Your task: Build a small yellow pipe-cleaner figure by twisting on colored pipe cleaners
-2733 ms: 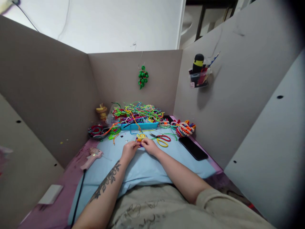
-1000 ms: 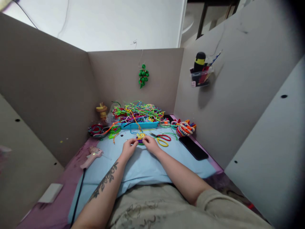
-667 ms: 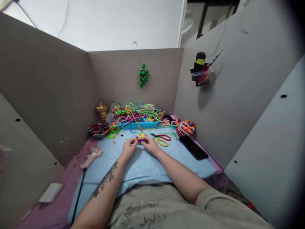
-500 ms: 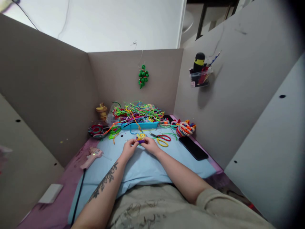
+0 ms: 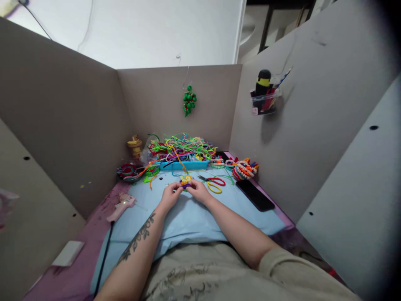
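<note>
A: Where does the small pipe-cleaner figure (image 5: 186, 181) sit?

B: Over the far half of the desk (image 5: 94, 228), on the pale blue sheet (image 5: 188, 217), a little short of the back edge. It is yellow with purple at its near side, and small enough that finer detail is lost.

A: What room is there around it?

B: Grey partition boards (image 5: 62, 121) wall in the left, back and right edges. The near half of the sheet is open except for the two forearms. Toward the back edge, the blue tray (image 5: 183, 165) heaped with loose pipe cleaners (image 5: 181, 148) lies just behind the figure. The red and yellow scissors (image 5: 214, 184) lie just to its right, and the black phone (image 5: 255, 195) lies near the right edge.

A: And the hands?

B: The left hand (image 5: 170, 195) and the right hand (image 5: 198, 191) meet at the figure, fingers curled in and pinching it from either side. Neither is spread open. The left takes its left flank, the right its right flank, so the figure sits between the fingertips, at the far end of both hands.

A: Further out?

B: A pink glue gun (image 5: 120, 206) lies near the left edge of the desk, well apart from the left hand, its black cord running toward the near edge. Coiled pipe-cleaner pieces (image 5: 244, 169) are in the back right corner.
</note>
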A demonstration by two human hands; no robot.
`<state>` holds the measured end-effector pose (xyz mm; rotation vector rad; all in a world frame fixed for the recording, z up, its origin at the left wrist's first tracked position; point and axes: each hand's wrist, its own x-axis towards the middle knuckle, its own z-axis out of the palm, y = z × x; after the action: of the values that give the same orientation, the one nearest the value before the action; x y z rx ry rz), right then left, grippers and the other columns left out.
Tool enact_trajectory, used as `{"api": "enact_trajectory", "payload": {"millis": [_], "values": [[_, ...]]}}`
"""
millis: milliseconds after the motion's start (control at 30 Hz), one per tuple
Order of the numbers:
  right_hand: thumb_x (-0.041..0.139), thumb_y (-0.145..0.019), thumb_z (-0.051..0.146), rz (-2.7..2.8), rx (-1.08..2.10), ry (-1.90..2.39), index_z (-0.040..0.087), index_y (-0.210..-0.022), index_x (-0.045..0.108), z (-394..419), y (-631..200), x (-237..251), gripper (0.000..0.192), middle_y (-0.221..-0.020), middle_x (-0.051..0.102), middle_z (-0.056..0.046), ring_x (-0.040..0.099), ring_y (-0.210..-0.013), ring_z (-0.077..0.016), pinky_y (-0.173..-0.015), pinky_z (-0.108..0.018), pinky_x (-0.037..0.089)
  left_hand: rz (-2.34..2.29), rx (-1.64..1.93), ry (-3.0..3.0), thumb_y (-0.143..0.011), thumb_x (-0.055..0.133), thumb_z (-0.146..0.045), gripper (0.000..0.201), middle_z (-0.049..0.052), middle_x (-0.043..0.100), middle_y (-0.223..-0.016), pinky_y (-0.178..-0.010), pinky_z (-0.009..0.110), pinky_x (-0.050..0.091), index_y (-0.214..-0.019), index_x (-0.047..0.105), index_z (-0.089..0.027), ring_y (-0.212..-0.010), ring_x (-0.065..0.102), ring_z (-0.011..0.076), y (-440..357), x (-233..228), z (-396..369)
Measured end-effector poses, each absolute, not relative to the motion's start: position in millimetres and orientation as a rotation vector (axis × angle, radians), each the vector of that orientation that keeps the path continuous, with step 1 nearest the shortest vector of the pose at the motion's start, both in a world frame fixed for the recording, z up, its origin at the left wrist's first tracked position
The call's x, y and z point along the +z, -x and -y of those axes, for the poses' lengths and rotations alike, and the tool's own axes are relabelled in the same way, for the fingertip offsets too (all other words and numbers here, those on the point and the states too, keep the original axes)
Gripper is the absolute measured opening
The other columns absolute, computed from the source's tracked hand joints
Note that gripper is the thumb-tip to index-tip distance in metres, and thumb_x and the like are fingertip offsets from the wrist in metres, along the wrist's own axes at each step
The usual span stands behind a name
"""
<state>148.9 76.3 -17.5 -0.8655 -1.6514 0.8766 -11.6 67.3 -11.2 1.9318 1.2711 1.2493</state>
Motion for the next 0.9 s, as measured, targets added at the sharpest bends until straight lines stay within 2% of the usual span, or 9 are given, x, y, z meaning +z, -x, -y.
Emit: {"api": "enact_trajectory", "payload": {"millis": [67,167,267,367,667,900], "values": [[0.055,-0.071,0.026,1.603,0.931,0.804,0.018,-0.077,0.055,-75,-147,-16,0.010,-0.068,0.056,0.003,0.051,-0.062,-0.0113,-0.060,-0.023,0.041,-1.283,1.253,-1.937,-0.074,0.053,-0.033,0.020,0.001,0.060,-0.066,-0.055,0.022,0.040,-0.071,0.060,-0.014,-0.065,0.054,0.0142,11,-11,-67],[0.057,-0.070,0.025,1.503,0.966,0.750,0.019,-0.086,0.052,-72,-146,-13,0.019,-0.075,0.059,0.002,0.054,-0.067,-0.0124,-0.063,-0.024,0.043,-1.289,1.252,-1.944,-0.075,0.052,-0.033,0.020,0.001,0.059,-0.067,-0.056,0.022,0.039,-0.071,0.060,-0.015,-0.065,0.053,0.0141,10,-11,-67],[0.055,-0.072,0.028,1.492,0.870,0.813,0.019,-0.076,0.052,-70,-148,-9,0.011,-0.066,0.055,0.003,0.051,-0.061,-0.0122,-0.059,-0.024,0.042,-1.300,1.257,-1.953,-0.075,0.051,-0.033,0.020,0.001,0.059,-0.067,-0.057,0.022,0.040,-0.070,0.059,-0.015,-0.066,0.053,0.0141,9,-10,-66],[0.052,-0.074,0.031,1.520,0.772,0.894,0.018,-0.068,0.053,-70,-151,-7,0.015,-0.061,0.051,0.003,0.048,-0.058,-0.0122,-0.057,-0.024,0.040,-1.317,1.256,-1.963,-0.075,0.051,-0.032,0.020,0.002,0.059,-0.068,-0.057,0.023,0.039,-0.070,0.058,-0.015,-0.066,0.053,0.0142,10,-11,-66],[0.049,-0.079,0.027,1.653,0.454,0.941,0.017,-0.072,0.058,-71,-153,-7,0.014,-0.073,0.054,-0.002,0.050,-0.068,-0.0149,-0.063,-0.026,0.040,-1.320,1.256,-1.954,-0.076,0.051,-0.033,0.020,0.002,0.059,-0.068,-0.058,0.023,0.040,-0.069,0.057,-0.015,-0.066,0.053,0.0144,10,-9,-65],[0.045,-0.083,0.023,1.758,0.374,0.929,0.019,-0.075,0.056,-76,-155,-13,0.015,-0.077,0.054,-0.003,0.051,-0.077,-0.0169,-0.071,-0.028,0.040,-1.311,1.272,-1.947,-0.075,0.051,-0.033,0.020,0.001,0.059,-0.067,-0.057,0.022,0.039,-0.069,0.058,-0.015,-0.066,0.053,0.0139,11,-12,-67]]}}
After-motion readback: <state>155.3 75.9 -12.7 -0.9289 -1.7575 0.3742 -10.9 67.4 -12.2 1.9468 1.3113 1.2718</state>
